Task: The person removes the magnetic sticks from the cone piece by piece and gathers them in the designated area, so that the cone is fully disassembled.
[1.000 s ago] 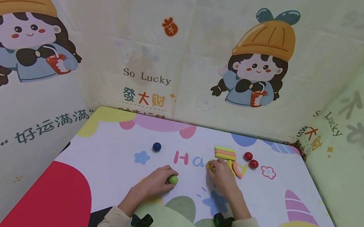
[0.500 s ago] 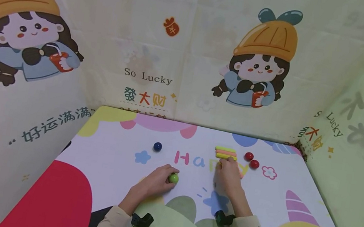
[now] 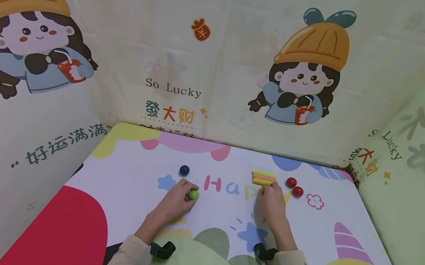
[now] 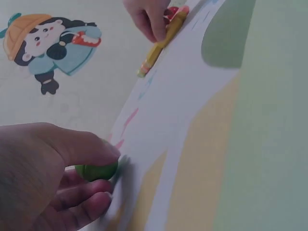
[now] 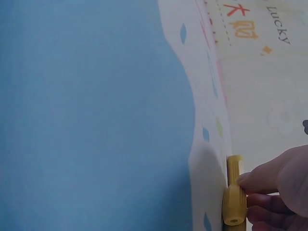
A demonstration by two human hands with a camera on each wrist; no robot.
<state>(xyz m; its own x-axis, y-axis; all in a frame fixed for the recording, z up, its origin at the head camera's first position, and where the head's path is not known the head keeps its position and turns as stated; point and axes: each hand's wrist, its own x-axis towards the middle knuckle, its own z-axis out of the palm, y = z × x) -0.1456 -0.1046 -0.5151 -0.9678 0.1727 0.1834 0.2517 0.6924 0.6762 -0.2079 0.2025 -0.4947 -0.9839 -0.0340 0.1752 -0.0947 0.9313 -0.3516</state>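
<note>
Here the green ball (image 3: 193, 194) is pinched between thumb and curled fingers of the left hand (image 3: 176, 197) on the printed table (image 3: 124, 210), just below the blue ball (image 3: 184, 170), while a yellow stick (image 5: 234, 197) is held by the curled fingertips of the right hand (image 3: 271, 200) against the stack of sticks (image 3: 263, 178). The stick is best kept parallel to the stack and laid flush, so that the two red balls (image 3: 294, 187) just beside it are not knocked. The green ball should be gripped lightly but firmly, since it would probably roll if released.

We are reaching both forearms forward, our left hand (image 3: 179, 195) curling its fingers in a grip, our right hand (image 3: 271, 200) pinching at its fingertips.
</note>
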